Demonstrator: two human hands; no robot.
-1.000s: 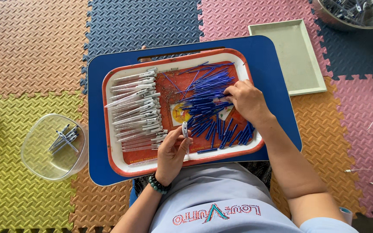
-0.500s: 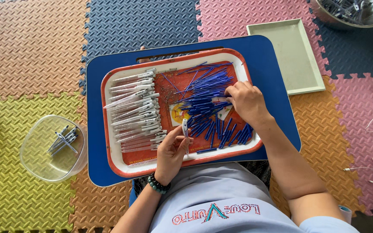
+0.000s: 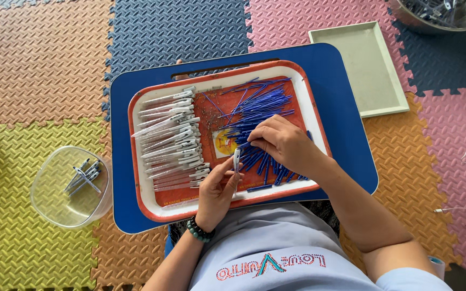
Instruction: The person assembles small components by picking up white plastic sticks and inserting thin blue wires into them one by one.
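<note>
The floor is covered with interlocking foam mats (image 3: 39, 59) in orange, dark blue, pink and yellow-green, their surface embossed with a tread pattern. On them sits one dark blue lap table (image 3: 346, 124) with a slot handle at its far edge, and on that table rests one orange tray (image 3: 308, 102) with a white rim. The tray holds two groups: a stack of clear pen barrels (image 3: 171, 140) on its left side, too many and too overlapped to count, and a loose heap of blue ink refills (image 3: 260, 105) on its right side, likewise past counting. The left hand (image 3: 217, 188) has its fingers closed around one clear pen barrel (image 3: 236, 160), held upright over the near middle of the tray. The right hand (image 3: 284, 143) lies over the blue heap with its fingertips pinched together on a refill just beside the top of that barrel. Left of the table stands one clear plastic bowl (image 3: 55, 205) holding a few finished pens. Beyond the table's right corner lies one pale green tray (image 3: 362, 70), and one metal bowl (image 3: 443, 16) sits at the top right edge.
</note>
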